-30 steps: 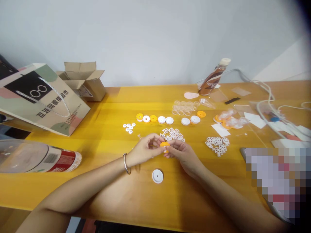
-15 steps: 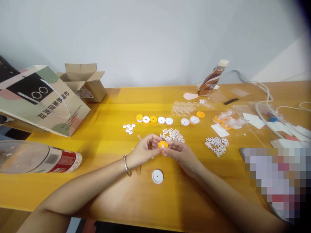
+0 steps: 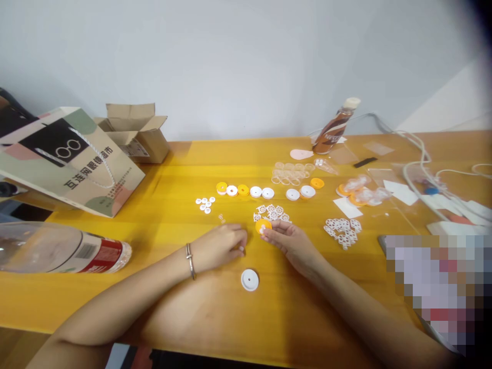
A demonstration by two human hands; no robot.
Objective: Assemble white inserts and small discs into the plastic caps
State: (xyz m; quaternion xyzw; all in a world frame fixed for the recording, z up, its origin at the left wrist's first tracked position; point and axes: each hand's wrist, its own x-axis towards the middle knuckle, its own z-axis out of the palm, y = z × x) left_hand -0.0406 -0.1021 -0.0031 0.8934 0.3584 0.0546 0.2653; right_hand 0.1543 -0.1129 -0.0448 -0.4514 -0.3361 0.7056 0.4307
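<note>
Above the middle of the glossy yellow-brown wooden table (image 3: pixel 200 320), I am gripping a round orange plastic disc with a whitish centre (image 3: pixel 261 224) in the right hand (image 3: pixel 295 246), thumb and fingers clamped on its edge. To its left, I am holding the left hand (image 3: pixel 221 247) with fingers curled; I cannot tell whether it is gripping anything. Nearer the camera, a round white plastic disc (image 3: pixel 249 281) is lying flat. Just beyond the orange disc, white openwork plastic pieces (image 3: pixel 273 211) are lying clustered.
</note>
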